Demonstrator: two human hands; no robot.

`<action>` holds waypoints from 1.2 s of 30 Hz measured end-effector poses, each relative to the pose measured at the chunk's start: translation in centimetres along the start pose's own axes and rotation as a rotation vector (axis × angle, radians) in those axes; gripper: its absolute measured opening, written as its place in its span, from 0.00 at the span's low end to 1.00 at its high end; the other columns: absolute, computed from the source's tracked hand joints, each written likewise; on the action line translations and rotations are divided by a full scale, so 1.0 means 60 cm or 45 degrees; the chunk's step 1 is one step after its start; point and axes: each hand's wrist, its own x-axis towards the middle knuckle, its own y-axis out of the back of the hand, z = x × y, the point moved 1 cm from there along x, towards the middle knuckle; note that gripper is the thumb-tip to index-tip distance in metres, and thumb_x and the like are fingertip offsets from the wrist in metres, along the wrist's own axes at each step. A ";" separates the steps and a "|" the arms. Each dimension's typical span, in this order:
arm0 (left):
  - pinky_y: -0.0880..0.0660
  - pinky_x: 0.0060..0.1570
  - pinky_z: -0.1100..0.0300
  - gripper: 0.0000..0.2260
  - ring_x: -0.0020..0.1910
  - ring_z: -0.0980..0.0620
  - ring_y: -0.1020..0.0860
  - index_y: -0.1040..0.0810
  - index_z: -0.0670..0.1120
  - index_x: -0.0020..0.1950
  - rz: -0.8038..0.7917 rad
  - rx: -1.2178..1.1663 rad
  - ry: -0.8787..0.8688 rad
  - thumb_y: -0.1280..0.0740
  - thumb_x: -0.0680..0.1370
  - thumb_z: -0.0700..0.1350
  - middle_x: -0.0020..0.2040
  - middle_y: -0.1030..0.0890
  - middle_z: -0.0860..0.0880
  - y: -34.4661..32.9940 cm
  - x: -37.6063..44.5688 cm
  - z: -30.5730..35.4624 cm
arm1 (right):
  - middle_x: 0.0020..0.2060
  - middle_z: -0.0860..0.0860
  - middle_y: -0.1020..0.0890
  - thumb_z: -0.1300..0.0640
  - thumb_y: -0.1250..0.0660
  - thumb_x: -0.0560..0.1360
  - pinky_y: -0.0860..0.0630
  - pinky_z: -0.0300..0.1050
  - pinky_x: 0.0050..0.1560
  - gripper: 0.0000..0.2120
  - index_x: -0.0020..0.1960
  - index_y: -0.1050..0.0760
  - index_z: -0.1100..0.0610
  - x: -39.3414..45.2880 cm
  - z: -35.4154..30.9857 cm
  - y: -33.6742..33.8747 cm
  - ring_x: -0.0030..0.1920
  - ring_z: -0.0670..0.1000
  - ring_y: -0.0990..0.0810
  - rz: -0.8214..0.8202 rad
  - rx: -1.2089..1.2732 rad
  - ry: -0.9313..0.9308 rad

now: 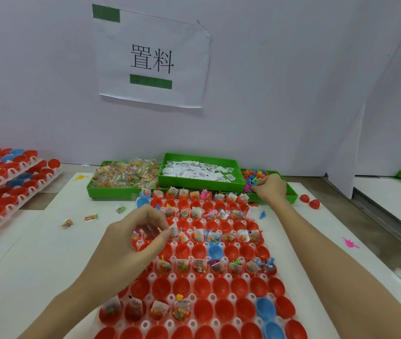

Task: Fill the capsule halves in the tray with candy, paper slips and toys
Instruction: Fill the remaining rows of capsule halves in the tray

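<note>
While alternate rows of the tray (145,324) are filled, toys (255,178) are pinched by the right hand (269,188); slips are pinched by the left hand (133,238).

Just one view here, head-mounted, so it looks forward and down from above the near end of the capsule tray (219,285). The tray runs close under the lens and away from it. Beyond its far end, the green bins (194,178), then the wall sign (151,58), faced nearly straight on.
</note>
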 end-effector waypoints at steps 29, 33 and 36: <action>0.24 0.53 0.69 0.04 0.50 0.57 0.16 0.17 0.52 0.49 -0.171 -0.006 -0.164 0.25 0.75 0.46 0.47 0.15 0.58 0.001 -0.006 0.030 | 0.44 0.50 0.12 0.57 0.23 0.75 0.16 0.48 0.52 0.06 0.52 0.14 0.53 -0.374 -0.074 0.079 0.46 0.51 0.12 -0.832 0.865 0.843; 0.27 0.49 0.68 0.03 0.49 0.52 0.19 0.16 0.53 0.47 -0.100 0.032 -0.167 0.25 0.75 0.49 0.45 0.16 0.55 0.005 -0.001 0.033 | 0.45 0.50 0.12 0.56 0.23 0.75 0.16 0.46 0.52 0.06 0.52 0.14 0.53 -0.376 -0.073 0.085 0.47 0.51 0.12 -0.849 0.852 0.883; 0.25 0.47 0.63 0.03 0.46 0.49 0.19 0.16 0.51 0.46 -0.078 0.005 -0.182 0.24 0.74 0.46 0.44 0.17 0.53 0.001 -0.002 0.037 | 0.45 0.51 0.12 0.58 0.23 0.75 0.16 0.48 0.53 0.07 0.53 0.13 0.53 -0.379 -0.072 0.087 0.47 0.52 0.12 -0.910 0.890 0.848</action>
